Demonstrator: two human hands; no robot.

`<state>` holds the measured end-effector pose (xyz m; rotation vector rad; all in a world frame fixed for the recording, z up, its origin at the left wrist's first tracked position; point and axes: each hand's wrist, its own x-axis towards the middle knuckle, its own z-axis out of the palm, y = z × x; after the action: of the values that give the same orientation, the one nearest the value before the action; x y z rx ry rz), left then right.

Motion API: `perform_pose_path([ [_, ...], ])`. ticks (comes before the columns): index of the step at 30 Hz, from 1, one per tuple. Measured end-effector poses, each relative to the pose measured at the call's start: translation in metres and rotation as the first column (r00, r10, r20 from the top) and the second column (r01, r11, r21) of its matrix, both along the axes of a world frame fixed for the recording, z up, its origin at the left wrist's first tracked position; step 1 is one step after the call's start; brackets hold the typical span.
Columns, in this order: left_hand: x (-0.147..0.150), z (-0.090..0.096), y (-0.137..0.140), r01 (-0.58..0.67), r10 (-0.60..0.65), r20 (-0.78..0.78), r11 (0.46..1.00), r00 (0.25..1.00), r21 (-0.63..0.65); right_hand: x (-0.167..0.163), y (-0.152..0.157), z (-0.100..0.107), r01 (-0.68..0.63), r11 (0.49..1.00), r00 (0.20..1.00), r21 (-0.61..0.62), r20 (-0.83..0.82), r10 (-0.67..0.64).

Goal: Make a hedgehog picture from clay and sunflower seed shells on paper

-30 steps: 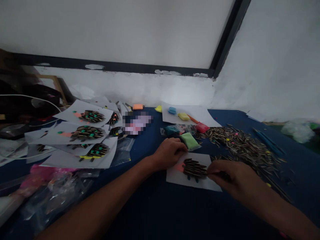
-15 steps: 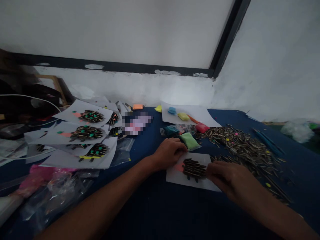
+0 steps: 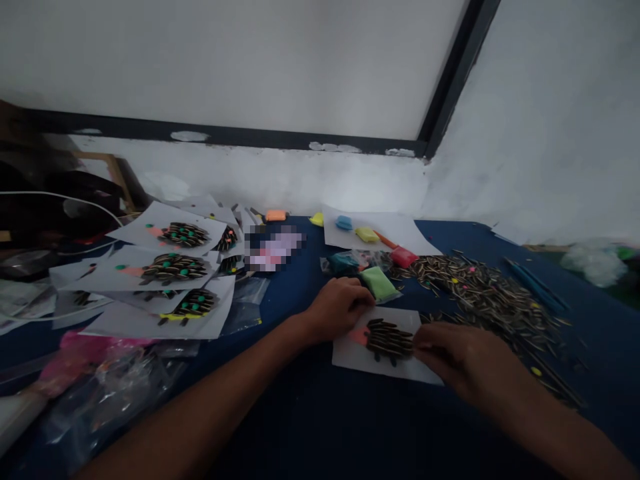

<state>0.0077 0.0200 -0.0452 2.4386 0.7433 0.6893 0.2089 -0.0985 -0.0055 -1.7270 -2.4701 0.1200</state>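
Observation:
A small white sheet of paper (image 3: 350, 363) lies on the blue table, bearing a hedgehog figure (image 3: 387, 339) made of sunflower seeds with a pink clay face and dark feet. My left hand (image 3: 343, 303) rests over the sheet's upper left corner, fingers curled and pressed on it. At the hedgehog's right end, my right hand (image 3: 443, 347) is closed in a pinch, fingertips against the seeds; whatever is between them is hidden. A green clay packet (image 3: 379, 285) lies just beyond my left fingers. Loose sunflower seeds (image 3: 493, 293) are heaped beyond my right hand.
Finished-looking hedgehog sheets (image 3: 150, 320) are stacked at the left, above crumpled plastic bags (image 3: 120, 387). Toward the wall lies a white sheet (image 3: 395, 227) with blue and yellow clay packets, near a red packet (image 3: 403, 257). Blue tweezer-like tools (image 3: 535, 285) lie beside the seeds.
Both hands keep nearly the same place, the left on the sheet and the right pinching at the hedgehog's right end. The view has shifted very slightly.

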Motion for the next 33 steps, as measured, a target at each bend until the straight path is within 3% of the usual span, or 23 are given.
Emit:
perform_pose_path([
  [10, 0.000, -0.004, 0.002, 0.005, -0.005, 0.038, 1.000, 0.999, 0.006, 0.010, -0.001, 0.009, 0.022, 0.997, 0.997, 0.076, -0.074, -0.016],
  [18, 0.000, -0.003, 0.001, 0.003, -0.004, 0.025, 1.000, 1.000, 0.017, 0.001, -0.001, 0.007, -0.065, 0.996, 0.985, 0.058, -0.158, 0.074],
  [25, 0.000, -0.002, 0.000, -0.003, 0.002, 0.011, 1.000, 1.000, 0.015, -0.001, 0.001, 0.001, -0.050, 0.998, 0.997, -0.030, -0.068, 0.048],
  [33, 0.000, -0.003, 0.001, 0.010, -0.010, 0.032, 1.000, 0.999, 0.015, -0.003, 0.000, 0.003, -0.064, 0.998, 0.997, -0.003, -0.049, 0.064],
])
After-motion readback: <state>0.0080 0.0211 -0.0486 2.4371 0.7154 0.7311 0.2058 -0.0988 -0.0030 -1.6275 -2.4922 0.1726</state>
